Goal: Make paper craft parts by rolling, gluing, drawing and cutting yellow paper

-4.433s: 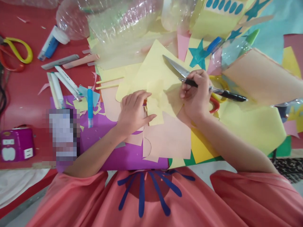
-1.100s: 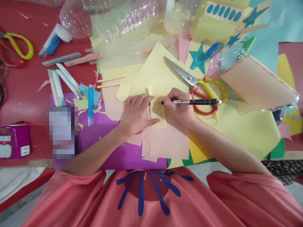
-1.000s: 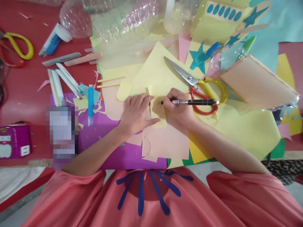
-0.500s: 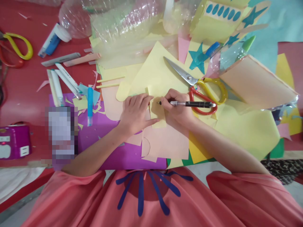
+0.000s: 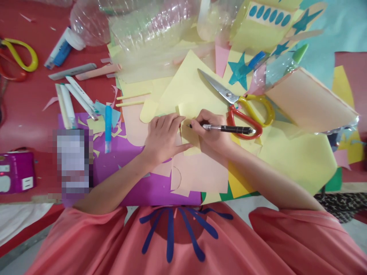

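My left hand (image 5: 164,135) lies flat, fingers spread, pressing on a small pale yellow paper piece (image 5: 189,138) that rests on a peach sheet (image 5: 200,172). My right hand (image 5: 212,133) grips a black pen (image 5: 229,129), its tip touching the yellow piece close to my left fingertips. Scissors with yellow and red handles (image 5: 243,109) lie just beyond my right hand on a large yellow sheet (image 5: 189,88), blades pointing up-left.
Clear plastic bottles (image 5: 143,26) lie at the back. Markers and a glue stick (image 5: 74,99) sit left on the red table (image 5: 25,110), with a second pair of scissors (image 5: 20,61) at the far left. A purple box (image 5: 15,177) stands bottom left. Coloured paper and blue stars (image 5: 239,70) cover the right.
Earlier my right hand held both the scissors and the pen; the scissors now lie on the yellow sheet. Over the last second the pen tip has crept left across the small yellow piece.
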`<state>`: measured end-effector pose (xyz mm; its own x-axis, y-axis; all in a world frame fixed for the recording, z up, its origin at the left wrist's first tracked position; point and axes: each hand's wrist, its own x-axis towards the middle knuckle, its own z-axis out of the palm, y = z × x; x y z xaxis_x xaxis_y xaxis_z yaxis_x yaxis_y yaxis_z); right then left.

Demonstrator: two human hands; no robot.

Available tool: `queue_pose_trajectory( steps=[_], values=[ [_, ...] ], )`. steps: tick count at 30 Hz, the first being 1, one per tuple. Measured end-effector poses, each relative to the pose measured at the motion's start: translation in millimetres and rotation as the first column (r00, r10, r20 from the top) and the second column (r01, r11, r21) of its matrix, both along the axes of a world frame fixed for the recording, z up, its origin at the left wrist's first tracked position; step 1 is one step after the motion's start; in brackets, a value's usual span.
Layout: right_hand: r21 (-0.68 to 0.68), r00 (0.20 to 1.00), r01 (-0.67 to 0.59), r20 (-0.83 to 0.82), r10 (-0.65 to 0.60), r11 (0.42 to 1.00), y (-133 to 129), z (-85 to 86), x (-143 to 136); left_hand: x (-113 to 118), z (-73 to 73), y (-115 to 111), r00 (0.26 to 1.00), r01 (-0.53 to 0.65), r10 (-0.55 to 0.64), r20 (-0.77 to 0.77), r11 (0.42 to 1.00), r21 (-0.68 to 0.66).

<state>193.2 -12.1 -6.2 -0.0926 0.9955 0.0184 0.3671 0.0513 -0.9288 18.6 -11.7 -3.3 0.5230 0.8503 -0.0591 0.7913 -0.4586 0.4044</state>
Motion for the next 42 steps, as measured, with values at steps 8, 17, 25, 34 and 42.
queue_pose_trajectory(
  steps=[8,17,25,34,42],
  values=[
    [0.000,1.000,0.013,-0.010,-0.013,1.000,0.3,1.1,-0.9,-0.1,0.7,0.5,1.000,0.009,-0.009,-0.019,1.000,-0.003],
    [0.002,1.000,-0.011,-0.005,0.011,1.000,-0.1,2.6,0.6,-0.4,-0.6,0.1,1.000,0.003,-0.003,-0.005,1.000,0.003],
    [-0.024,0.999,-0.026,0.023,0.027,0.999,0.0,3.1,-0.6,-0.5,-0.7,0.0,1.000,-0.003,0.003,0.022,1.000,0.009],
    [-0.025,0.999,-0.029,0.029,0.030,0.999,-1.2,4.3,0.8,-0.5,-1.2,-1.3,1.000,-0.018,0.019,-0.007,1.000,0.024],
    [-0.060,0.998,-0.029,0.052,0.032,0.998,-1.6,2.7,-0.6,-0.8,-1.2,-1.3,1.000,-0.020,0.020,-0.007,0.999,0.038]
  ],
)
